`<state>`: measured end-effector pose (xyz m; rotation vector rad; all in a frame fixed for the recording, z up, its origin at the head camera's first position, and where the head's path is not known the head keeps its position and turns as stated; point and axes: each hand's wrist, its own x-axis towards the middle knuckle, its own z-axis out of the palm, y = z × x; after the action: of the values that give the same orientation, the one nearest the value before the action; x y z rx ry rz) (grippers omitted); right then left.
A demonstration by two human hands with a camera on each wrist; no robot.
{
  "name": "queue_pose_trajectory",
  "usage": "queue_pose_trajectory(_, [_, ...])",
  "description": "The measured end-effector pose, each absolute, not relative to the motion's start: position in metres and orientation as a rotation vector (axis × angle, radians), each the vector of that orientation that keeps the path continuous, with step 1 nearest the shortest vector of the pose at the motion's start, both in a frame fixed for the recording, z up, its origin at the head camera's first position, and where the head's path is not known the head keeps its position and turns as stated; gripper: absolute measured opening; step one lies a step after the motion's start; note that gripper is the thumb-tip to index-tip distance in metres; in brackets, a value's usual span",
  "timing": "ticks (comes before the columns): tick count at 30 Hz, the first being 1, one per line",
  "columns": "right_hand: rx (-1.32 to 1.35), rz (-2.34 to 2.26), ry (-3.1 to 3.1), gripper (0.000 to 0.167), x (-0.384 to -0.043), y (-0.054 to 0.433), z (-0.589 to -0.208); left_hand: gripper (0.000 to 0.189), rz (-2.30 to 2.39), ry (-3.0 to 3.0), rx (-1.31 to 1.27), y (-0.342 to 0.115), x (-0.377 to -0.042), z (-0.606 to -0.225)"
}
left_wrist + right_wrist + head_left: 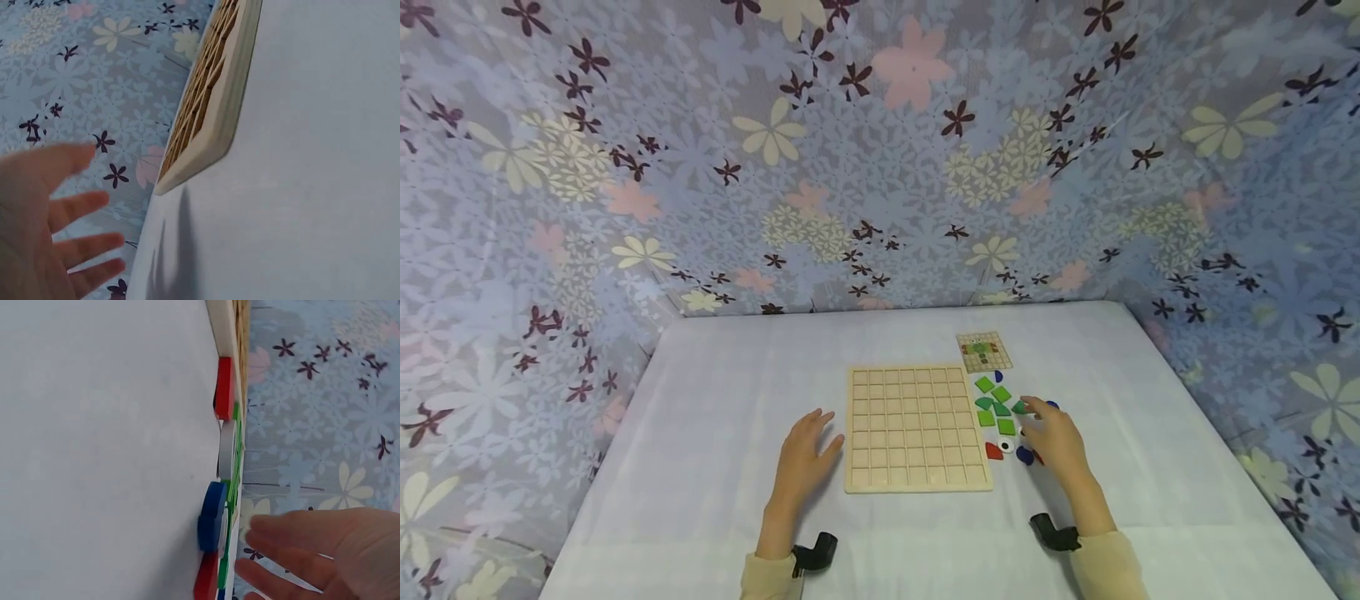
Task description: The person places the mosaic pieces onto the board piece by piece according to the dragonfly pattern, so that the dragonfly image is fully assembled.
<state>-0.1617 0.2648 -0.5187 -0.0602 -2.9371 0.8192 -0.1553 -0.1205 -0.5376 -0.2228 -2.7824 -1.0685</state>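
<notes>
The card [984,352] lies ahead of the right grip [1056,442] and to its left; its print shows a grid with a mostly green figure and red parts, and anything smaller on it is too fine to read.

There is one wooden board [917,428], to the right of the left grip [802,458] and to the left of the right grip. It is pale and square, with a raised rim and low ridges that make what counts as seven rows of seven cells, all bare.

The loose pieces lie between the board and the right grip, some partly under its fingers. Four light green squares [986,417] sit to its left, along with three darker green pieces [1002,409] with curved edges, the nearest beneath the fingertips. One white disc [1006,446] with a black dot lies to its left; a second pale bit is mostly hidden by the hand. Two red pieces [994,451] show, one left of the grip, one partly below it. Blue pieces [1025,455] show in three spots: left of the grip, ahead of it, and just beyond its knuckles.

The left grip hangs loosely spread beside the board, with hold of nothing. The right grip is relaxed, fingers slightly bent, with nothing seen in it; whether a fingertip touches the green piece cannot be told.
</notes>
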Motion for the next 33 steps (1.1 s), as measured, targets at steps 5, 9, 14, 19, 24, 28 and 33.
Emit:
queue_pose_trajectory(5, [-0.024,0.919,-2.961,0.052,-0.158,0.275,-0.527,0.059,-1.107,-2.804,-0.315,-0.121,-0.151,-0.548])
queue_pose_trajectory(9, [0.048,0.943,-2.946,0.052,-0.158,0.279,-0.533,0.071,-1.111,-2.831,-0.399,-0.122,-0.149,-0.553])
queue_pose_trajectory(14, [0.077,0.976,-2.914,0.048,-0.159,0.281,-0.539,0.086,-1.11,-2.849,-0.467,-0.125,-0.148,-0.557])
queue_pose_trajectory(19, [0.036,1.01,-2.911,0.049,-0.157,0.283,-0.545,0.098,-1.074,-2.888,-0.515,-0.129,-0.147,-0.56])
queue_pose_trajectory(24, [0.012,1.015,-2.903,0.048,-0.156,0.285,-0.549,0.102,-1.052,-2.902,-0.555,-0.131,-0.146,-0.562])
queue_pose_trajectory(28, [0.021,1.022,-2.849,0.046,-0.158,0.284,-0.546,0.103,-1.051,-2.91,-0.569,-0.132,-0.147,-0.561])
queue_pose_trajectory(33, [0.117,1.021,-2.772,0.044,-0.158,0.275,-0.533,0.108,-1.017,-2.924,-0.576,-0.133,-0.147,-0.563])
